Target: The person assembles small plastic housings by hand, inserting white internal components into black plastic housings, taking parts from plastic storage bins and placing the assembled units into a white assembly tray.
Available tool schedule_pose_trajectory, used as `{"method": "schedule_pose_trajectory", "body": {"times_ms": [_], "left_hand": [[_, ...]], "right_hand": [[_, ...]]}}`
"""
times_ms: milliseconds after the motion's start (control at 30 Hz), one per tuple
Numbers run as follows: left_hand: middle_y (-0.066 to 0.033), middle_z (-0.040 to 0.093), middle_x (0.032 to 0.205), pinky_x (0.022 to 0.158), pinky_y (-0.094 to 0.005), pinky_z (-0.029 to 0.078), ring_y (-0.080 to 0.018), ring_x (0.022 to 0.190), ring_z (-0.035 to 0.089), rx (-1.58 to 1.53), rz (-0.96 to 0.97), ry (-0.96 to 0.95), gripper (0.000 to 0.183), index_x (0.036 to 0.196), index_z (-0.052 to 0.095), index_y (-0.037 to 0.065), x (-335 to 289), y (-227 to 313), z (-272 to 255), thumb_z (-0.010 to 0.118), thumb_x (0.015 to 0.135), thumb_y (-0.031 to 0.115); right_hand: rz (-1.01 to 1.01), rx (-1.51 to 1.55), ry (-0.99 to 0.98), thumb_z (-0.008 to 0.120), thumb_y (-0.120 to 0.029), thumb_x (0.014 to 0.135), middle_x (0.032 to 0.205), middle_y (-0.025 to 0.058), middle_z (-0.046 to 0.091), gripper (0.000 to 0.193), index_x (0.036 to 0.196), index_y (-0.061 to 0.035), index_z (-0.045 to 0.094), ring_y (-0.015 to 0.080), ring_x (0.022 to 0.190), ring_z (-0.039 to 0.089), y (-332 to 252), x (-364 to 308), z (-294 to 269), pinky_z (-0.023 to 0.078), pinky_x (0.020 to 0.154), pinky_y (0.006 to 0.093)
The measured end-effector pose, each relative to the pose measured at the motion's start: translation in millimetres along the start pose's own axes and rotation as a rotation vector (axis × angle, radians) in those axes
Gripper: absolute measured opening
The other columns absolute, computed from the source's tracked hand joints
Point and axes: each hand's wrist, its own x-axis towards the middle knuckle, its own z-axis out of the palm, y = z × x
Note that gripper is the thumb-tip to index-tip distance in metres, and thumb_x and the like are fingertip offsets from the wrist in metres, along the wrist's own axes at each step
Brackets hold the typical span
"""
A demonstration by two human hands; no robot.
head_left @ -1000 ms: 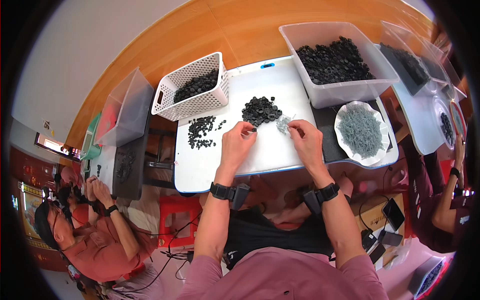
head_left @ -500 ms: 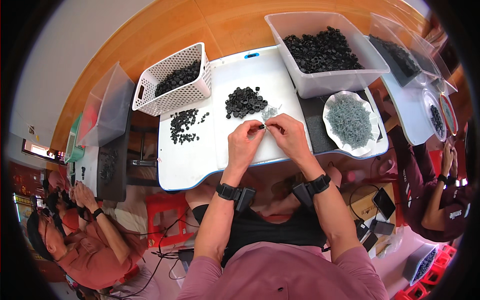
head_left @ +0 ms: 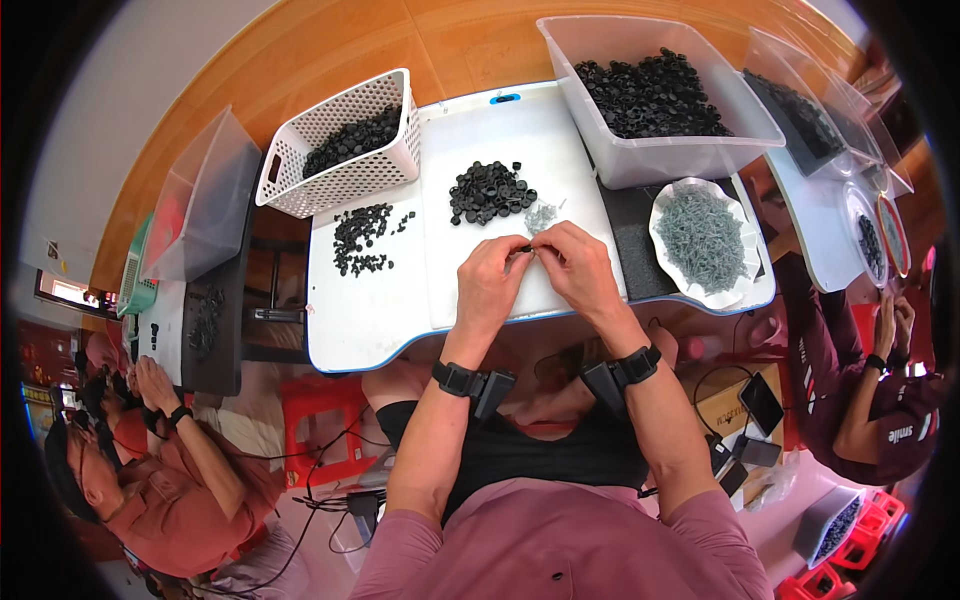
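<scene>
Over the near part of the white table (head_left: 460, 262), my left hand (head_left: 488, 287) pinches a small black plastic part (head_left: 526, 249) between thumb and fingertips. My right hand (head_left: 577, 270) meets it there, its thumb and forefinger pressed together at the part's right side; anything inside that pinch is too small to make out. Just beyond my fingers lies a little heap of clear thin pieces (head_left: 541, 216). Farther back is a pile of round black caps (head_left: 490, 193). Smaller black parts (head_left: 362, 238) are scattered to the left.
A white perforated basket (head_left: 283, 182) of black parts stands back left; a clear plastic bin (head_left: 660, 160) of black parts, back right. Right of my hands, a white scalloped dish (head_left: 657, 262) holds grey-green thin pieces. People sit on both sides. A red stool (head_left: 320, 425) stands below left.
The view has shifted slightly. My fingertips remain together, and the black part between them appears turned, now lying flatter.
</scene>
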Motion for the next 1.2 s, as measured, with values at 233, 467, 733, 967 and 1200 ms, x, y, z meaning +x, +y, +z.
{"method": "schedule_pose_trajectory", "body": {"times_ms": [233, 467, 733, 967, 1200], "left_hand": [[-0.0129, 0.074, 0.093, 0.072, -0.0357, 0.059, -0.0265, 0.081, 0.073, -0.006, -0.039, 0.001, 0.019, 0.104, 0.072, 0.001, -0.5, -0.9, 0.6, 0.077, 0.087, 0.003], [-0.0111, 0.078, 0.096, 0.073, -0.0317, 0.058, -0.0195, 0.080, 0.074, -0.082, -0.128, 0.032, 0.022, 0.107, 0.076, 0.002, 1.1, -2.4, -2.4, 0.081, 0.087, 0.008], [-0.0108, 0.078, 0.096, 0.074, -0.0318, 0.059, -0.0205, 0.081, 0.075, -0.081, -0.080, 0.002, 0.020, 0.106, 0.077, 0.003, 1.2, -2.9, -2.1, 0.080, 0.087, 0.008], [-0.0106, 0.078, 0.098, 0.074, -0.0308, 0.059, -0.0206, 0.080, 0.075, -0.076, -0.117, -0.034, 0.020, 0.107, 0.077, 0.004, 0.3, -4.0, -2.3, 0.079, 0.087, 0.007], [-0.0080, 0.079, 0.101, 0.074, -0.0279, 0.057, -0.0142, 0.083, 0.074, -0.342, -0.245, 0.015, 0.018, 0.110, 0.074, 0.001, 0.7, 0.6, -0.5, 0.076, 0.093, 0.006]], "right_hand": [[-0.010, 0.014, -0.013, 0.073, 0.000, 0.087, 0.091, 0.0140, 0.072, 0.013, 0.101, -0.0012, 0.072, 0.0292, 0.079, 0.072, -3.2, 0.7, -0.9, 0.057, 0.070, 0.0357], [0.203, 0.171, -0.021, 0.078, -0.007, 0.088, 0.087, 0.0113, 0.076, 0.015, 0.102, -0.0005, 0.075, 0.0165, 0.076, 0.073, 0.1, 3.0, -3.3, 0.057, 0.070, 0.0289], [0.244, 0.164, -0.058, 0.077, -0.008, 0.089, 0.087, 0.0108, 0.076, 0.012, 0.098, 0.0002, 0.076, 0.0173, 0.074, 0.071, 1.3, 4.7, -2.6, 0.055, 0.068, 0.0302], [0.182, 0.106, -0.084, 0.077, -0.008, 0.089, 0.087, 0.0103, 0.075, 0.011, 0.097, -0.0002, 0.075, 0.0163, 0.071, 0.067, -2.4, 5.6, -2.7, 0.053, 0.065, 0.0299], [0.239, 0.217, -0.006, 0.076, -0.005, 0.090, 0.088, 0.0047, 0.074, 0.011, 0.101, -0.0024, 0.077, 0.0090, 0.072, 0.064, -5.6, 6.6, -8.9, 0.050, 0.064, 0.0248]]}}
